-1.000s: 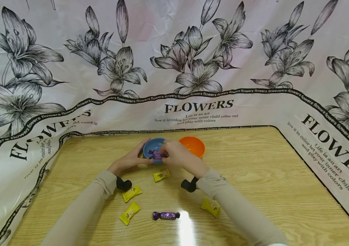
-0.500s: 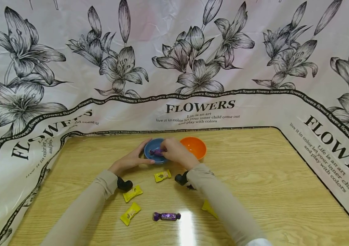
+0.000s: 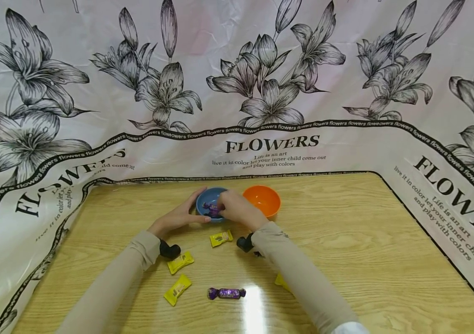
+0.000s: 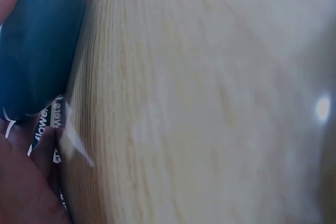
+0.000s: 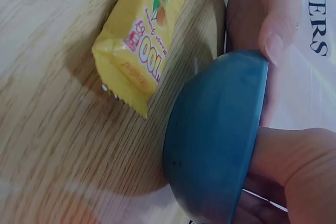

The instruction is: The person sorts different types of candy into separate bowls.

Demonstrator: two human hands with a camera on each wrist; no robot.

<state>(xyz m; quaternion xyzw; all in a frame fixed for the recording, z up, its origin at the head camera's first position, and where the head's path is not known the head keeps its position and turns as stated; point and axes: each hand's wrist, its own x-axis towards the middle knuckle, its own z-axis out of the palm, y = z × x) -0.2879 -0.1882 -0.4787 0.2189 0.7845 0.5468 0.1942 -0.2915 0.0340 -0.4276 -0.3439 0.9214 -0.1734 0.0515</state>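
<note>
A blue bowl [image 3: 200,208] stands near the back of the table. My left hand [image 3: 177,218] grips it from the left, its thumb along the near rim; the right wrist view shows the left thumb [image 5: 274,45] on the rim. Over the bowl's right side, my right hand [image 3: 238,208] reaches down inside, and the bowl wall hides its fingertips in the right wrist view. Purple-wrapped candy [image 3: 211,208] shows in the bowl, right against the right fingers. Whether those fingers still pinch it is hidden.
An orange bowl [image 3: 266,199] stands just right of the blue one. Yellow-wrapped candies lie nearer: one [image 3: 221,238] before the blue bowl, two [image 3: 180,262] at left, one [image 3: 282,282] partly under the right forearm. Another purple candy [image 3: 226,293] lies at the front.
My right hand has lowered into the blue bowl with purple candy, and its forearm has swung left over the yellow candy at right. The left hand stays on the bowl.
</note>
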